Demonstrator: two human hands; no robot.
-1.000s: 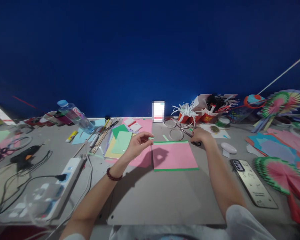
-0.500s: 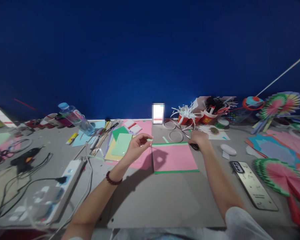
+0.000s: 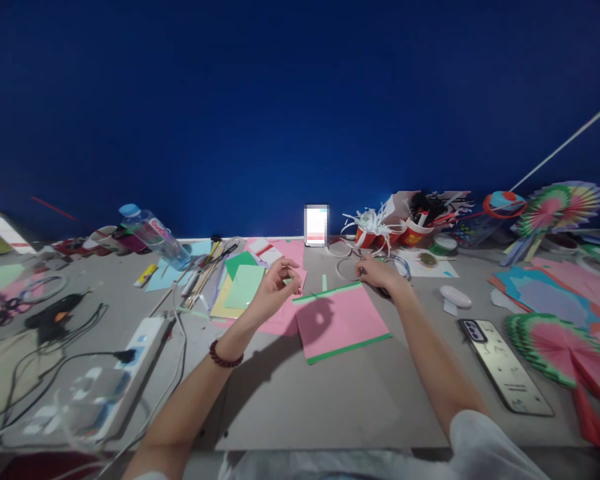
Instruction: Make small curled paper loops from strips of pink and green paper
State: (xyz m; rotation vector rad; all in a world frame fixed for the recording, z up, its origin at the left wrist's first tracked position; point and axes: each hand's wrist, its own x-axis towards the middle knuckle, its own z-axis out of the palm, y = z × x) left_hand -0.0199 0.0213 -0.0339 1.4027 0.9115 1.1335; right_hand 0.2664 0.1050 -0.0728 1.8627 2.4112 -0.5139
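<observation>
A pink sheet of paper (image 3: 343, 327) with green strips along its top and bottom edges lies tilted on the table between my hands. My left hand (image 3: 275, 287) hovers at its upper left corner, fingers curved, with a gap between thumb and forefinger and nothing visible in them. At the right rim of a clear tape roll (image 3: 347, 269), my right hand (image 3: 383, 275) has its fingers curled together. Part of that rim is hidden behind the fingertips. A short pale green strip (image 3: 325, 283) lies just beyond the sheet. Something dark shows beneath my right palm.
Coloured paper sheets (image 3: 244, 287) lie left, with a bottle (image 3: 157, 237) and power strip (image 3: 125, 380) farther over. At the back right stand paper cups (image 3: 417, 233) with strips and tools. A phone (image 3: 505, 367) and folded paper fan (image 3: 565, 353) lie right.
My right hand has moved left from the sheet's upper right corner to the tape roll. The pink sheet has turned anticlockwise, and my left fingers have parted. The pale green strip has shifted.
</observation>
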